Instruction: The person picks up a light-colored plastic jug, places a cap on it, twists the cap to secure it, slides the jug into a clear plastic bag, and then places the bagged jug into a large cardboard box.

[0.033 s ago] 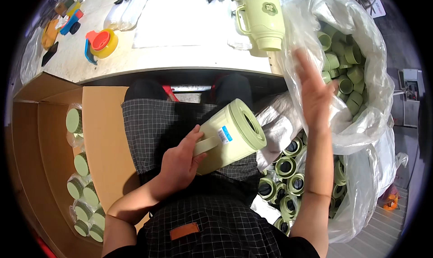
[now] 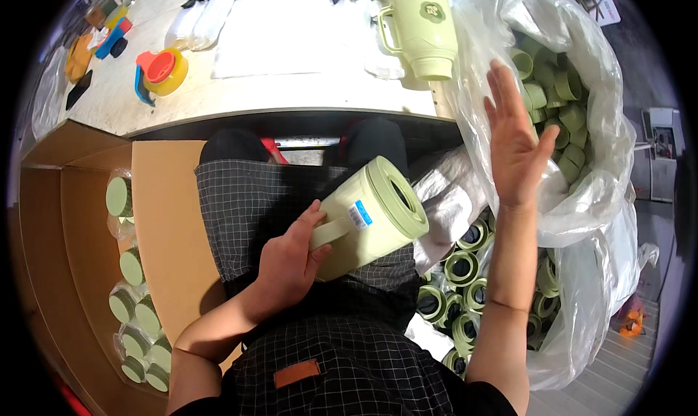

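Observation:
My left hand [image 2: 292,260] is closed on the handle of a pale green thermos jug [image 2: 342,234], which rests tilted over my lap. A green collar with a dark opening tops the jug, and a blue-and-white sticker is on its side. My right hand [image 2: 518,136] is raised, palm showing and fingers apart, with nothing in it. It is nearest the clear plastic bag [image 2: 603,81] of green cups [image 2: 556,136]. Below, beside my right forearm, lie several green ring-shaped collars [image 2: 461,268] with dark centres.
On the table [image 2: 291,96] lie another green jug [image 2: 422,30], a yellow-and-red lid [image 2: 163,70], wrapped clear-plastic items [image 2: 200,23] and a dark phone-like slab [image 2: 80,89]. A cardboard box [image 2: 171,220] at my left holds several green-topped items [image 2: 132,267]. White cloth [image 2: 454,187] hangs right of my lap.
My right hand, blurred before, now shows its spread fingers more plainly and has turned slightly. The left hand and the jug have hardly moved.

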A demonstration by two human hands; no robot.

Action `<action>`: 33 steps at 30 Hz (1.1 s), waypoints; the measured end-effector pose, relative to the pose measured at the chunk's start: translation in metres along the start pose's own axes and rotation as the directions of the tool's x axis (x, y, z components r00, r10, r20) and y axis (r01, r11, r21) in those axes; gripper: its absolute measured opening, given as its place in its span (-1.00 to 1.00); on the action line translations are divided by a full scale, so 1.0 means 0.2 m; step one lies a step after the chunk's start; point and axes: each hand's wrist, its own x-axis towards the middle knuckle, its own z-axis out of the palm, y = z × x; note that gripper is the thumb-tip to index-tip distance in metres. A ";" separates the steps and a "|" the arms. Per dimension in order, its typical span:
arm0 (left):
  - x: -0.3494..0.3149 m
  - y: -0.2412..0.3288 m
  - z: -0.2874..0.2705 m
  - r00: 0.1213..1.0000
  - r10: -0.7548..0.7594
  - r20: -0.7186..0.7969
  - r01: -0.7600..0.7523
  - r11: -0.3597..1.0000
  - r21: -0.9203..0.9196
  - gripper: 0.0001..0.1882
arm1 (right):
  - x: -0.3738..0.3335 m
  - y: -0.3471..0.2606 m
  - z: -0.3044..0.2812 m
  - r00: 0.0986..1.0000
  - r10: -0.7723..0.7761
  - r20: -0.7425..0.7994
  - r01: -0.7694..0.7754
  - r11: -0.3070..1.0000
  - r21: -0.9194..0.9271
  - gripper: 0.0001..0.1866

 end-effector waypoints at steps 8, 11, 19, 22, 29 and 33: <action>0.05 0.04 0.04 0.998 0.018 0.054 -0.020 0.999 0.033 -0.44 | -0.16 0.05 0.03 0.943 0.328 -0.048 -0.328 0.945 0.009 -0.44; 0.03 -0.01 0.04 0.998 -0.018 0.062 0.022 0.997 -0.068 -0.43 | -0.59 0.16 -0.30 0.772 0.575 -0.273 -0.498 0.812 0.303 -0.48; 0.07 0.09 0.09 0.993 0.005 0.115 0.001 0.999 -0.051 -0.50 | -1.74 1.01 -0.13 0.219 0.644 -0.733 -0.723 -0.397 -0.565 -0.66; 0.11 0.14 0.08 0.984 0.036 0.173 -0.044 0.998 0.041 -0.49 | -1.88 1.35 -0.10 0.073 0.657 -0.750 -0.899 -0.283 -0.334 -0.71; 0.06 0.09 0.06 0.985 -0.068 0.160 0.064 0.997 0.032 -0.47 | -1.45 0.50 -0.62 0.341 0.735 -0.587 -0.940 0.267 -0.212 -0.62; 0.06 0.11 0.07 0.986 -0.008 0.169 0.008 1.000 0.003 -0.39 | -1.20 0.19 -0.64 0.546 0.625 -0.557 -0.838 0.402 -0.371 -0.72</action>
